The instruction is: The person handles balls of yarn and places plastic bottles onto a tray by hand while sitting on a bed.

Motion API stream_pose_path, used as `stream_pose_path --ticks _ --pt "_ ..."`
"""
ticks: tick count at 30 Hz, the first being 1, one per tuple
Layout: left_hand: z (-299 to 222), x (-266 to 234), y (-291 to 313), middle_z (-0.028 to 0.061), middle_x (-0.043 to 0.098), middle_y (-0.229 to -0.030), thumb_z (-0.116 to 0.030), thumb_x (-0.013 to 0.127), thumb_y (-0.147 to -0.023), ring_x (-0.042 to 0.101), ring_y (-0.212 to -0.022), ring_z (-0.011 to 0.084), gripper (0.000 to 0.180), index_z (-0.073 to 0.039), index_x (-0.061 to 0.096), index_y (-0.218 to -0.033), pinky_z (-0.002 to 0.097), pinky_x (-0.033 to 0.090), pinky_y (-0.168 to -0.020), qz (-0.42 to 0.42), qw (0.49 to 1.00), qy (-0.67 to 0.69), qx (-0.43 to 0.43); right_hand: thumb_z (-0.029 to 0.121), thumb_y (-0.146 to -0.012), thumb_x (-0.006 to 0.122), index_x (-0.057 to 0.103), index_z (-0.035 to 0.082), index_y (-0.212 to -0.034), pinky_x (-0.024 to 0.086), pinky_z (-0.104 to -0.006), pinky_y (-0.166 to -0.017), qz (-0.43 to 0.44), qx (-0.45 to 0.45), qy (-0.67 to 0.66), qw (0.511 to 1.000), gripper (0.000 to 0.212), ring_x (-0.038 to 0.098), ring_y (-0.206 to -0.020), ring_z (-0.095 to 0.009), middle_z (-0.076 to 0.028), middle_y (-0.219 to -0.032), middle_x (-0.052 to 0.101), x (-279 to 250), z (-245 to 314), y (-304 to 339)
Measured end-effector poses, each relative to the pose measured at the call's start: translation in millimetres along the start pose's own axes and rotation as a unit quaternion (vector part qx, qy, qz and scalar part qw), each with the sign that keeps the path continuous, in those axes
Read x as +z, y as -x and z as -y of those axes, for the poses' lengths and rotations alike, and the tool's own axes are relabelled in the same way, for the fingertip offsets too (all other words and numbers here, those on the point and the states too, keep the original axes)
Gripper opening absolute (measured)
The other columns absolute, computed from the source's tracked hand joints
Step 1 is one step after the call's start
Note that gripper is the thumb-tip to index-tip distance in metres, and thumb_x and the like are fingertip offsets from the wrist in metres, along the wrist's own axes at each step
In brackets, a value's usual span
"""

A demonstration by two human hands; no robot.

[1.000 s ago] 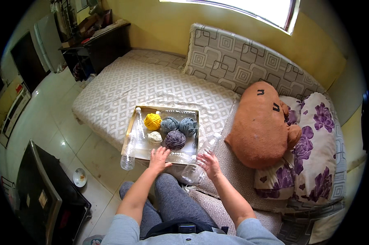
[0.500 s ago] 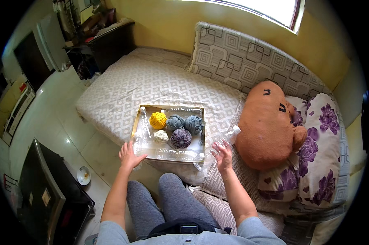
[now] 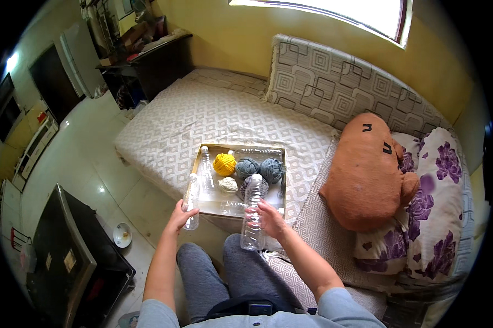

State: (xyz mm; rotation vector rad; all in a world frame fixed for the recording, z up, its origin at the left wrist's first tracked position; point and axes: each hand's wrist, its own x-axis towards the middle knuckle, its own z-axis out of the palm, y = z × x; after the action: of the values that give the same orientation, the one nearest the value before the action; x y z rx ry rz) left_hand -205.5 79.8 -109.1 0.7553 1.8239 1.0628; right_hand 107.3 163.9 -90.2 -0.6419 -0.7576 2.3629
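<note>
My left hand (image 3: 178, 216) grips a clear plastic bottle (image 3: 192, 191) with a white cap, upright at the box's front left corner. In my right hand (image 3: 270, 218) is a larger clear bottle (image 3: 252, 232), cap up, in front of the box's near right side. The shallow box (image 3: 284, 205) sits on the bed's edge. Inside are yellow (image 3: 224, 164), cream (image 3: 228, 186) and two blue-grey yarn balls (image 3: 247, 167). A dark purple-grey yarn ball (image 3: 261, 187) is partly hidden behind the right bottle. Other clear bottles (image 3: 207, 169) lie along the box's sides.
A brown plush toy (image 3: 361, 175) and flowered pillows (image 3: 443, 208) lie to the right. The patterned bed (image 3: 202, 109) stretches behind the box. A black cabinet-like thing (image 3: 77, 262) and a white bowl (image 3: 122, 235) are at lower left on the tiled floor.
My right hand has brought its bottle leftward from beside the box to the near right side and turned it upright. My left hand has closed round the other bottle. The view has shifted slightly.
</note>
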Motion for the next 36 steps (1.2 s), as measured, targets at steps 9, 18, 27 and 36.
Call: stream_pose_path --ticks 9,18,27,36 --pt "-24 4 -35 0.0151 0.045 -0.12 -0.029 0.075 -0.068 0.051 -0.102 0.0236 0.094 -0.004 0.015 -0.137 0.0369 0.048 -0.074 -0.01 0.991 0.123 0.052 0.028 -0.076 0.064 0.02 0.005 -0.134 0.049 -0.0379 -0.073 -0.018 -0.01 0.214 0.977 0.077 0.051 -0.083 -0.017 -0.012 -0.114 0.048 56 7 -100" --pt "-2 -13 -54 0.013 0.046 -0.119 -0.024 0.069 -0.075 0.051 -0.099 0.0218 0.085 -0.007 0.014 -0.138 0.0382 0.049 -0.07 0.035 0.978 0.205 0.011 0.037 -0.069 0.069 0.023 0.004 -0.133 0.047 -0.0344 -0.07 -0.074 0.087 0.305 0.945 0.085 0.051 -0.083 -0.018 -0.01 -0.112 0.048 53 -19 -192" --pt "1 -16 -37 0.0196 0.031 -0.133 -0.023 0.069 -0.074 0.05 -0.103 0.0244 0.088 -0.009 0.012 -0.139 0.036 0.047 -0.075 0.02 0.982 0.182 0.048 0.042 -0.071 0.067 0.024 0.003 -0.133 0.042 -0.035 -0.083 -0.067 0.029 0.284 0.956 0.085 0.051 -0.099 -0.025 -0.016 -0.121 0.045 49 -55 -170" --pt "-13 27 -28 0.0157 0.032 -0.134 -0.021 0.069 -0.073 0.045 -0.109 0.0207 0.086 -0.009 0.014 -0.139 0.0335 0.042 -0.081 0.009 0.981 0.16 0.109 0.018 -0.067 0.067 0.027 -0.001 -0.13 0.025 -0.0379 -0.104 -0.205 -0.23 0.536 0.786 0.077 0.029 -0.123 -0.036 -0.023 -0.131 0.031 43 -67 -168"
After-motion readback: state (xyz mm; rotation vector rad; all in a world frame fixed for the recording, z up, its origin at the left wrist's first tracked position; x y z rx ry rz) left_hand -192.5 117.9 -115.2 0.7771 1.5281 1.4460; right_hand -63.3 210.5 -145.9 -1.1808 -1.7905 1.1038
